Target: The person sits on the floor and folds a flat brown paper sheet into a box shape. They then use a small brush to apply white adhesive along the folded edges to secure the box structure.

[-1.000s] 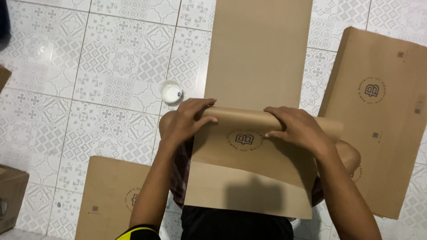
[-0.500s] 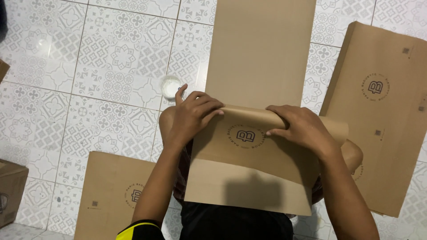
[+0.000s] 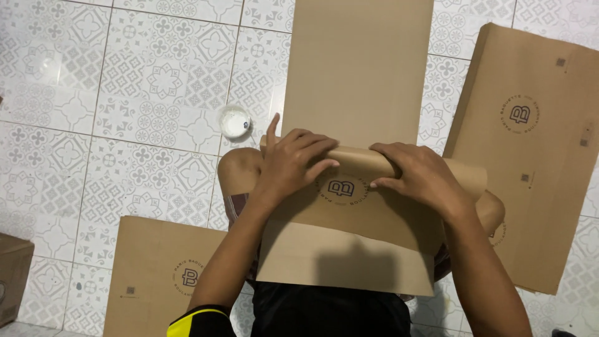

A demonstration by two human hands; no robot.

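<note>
A long brown paper sheet (image 3: 355, 75) lies over my lap and runs away across the tiled floor. Its middle is bent into a rounded fold (image 3: 355, 163) above a round printed logo (image 3: 342, 189). My left hand (image 3: 293, 163) presses on the left part of the fold, fingers spread flat, index finger raised. My right hand (image 3: 419, 175) grips the right part of the fold, fingers curled over it. The near end of the sheet (image 3: 343, 262) covers my thighs.
A stack of flat brown paper bags (image 3: 536, 156) lies on the floor at the right. Another flat brown bag (image 3: 156, 274) lies at the lower left. A small white round container (image 3: 235, 122) stands on the tiles beside my left knee. A cardboard box corner (image 3: 12, 274) shows at the far left.
Both hands stay on the fold. My left hand has spread flatter, and its index finger now points up.
</note>
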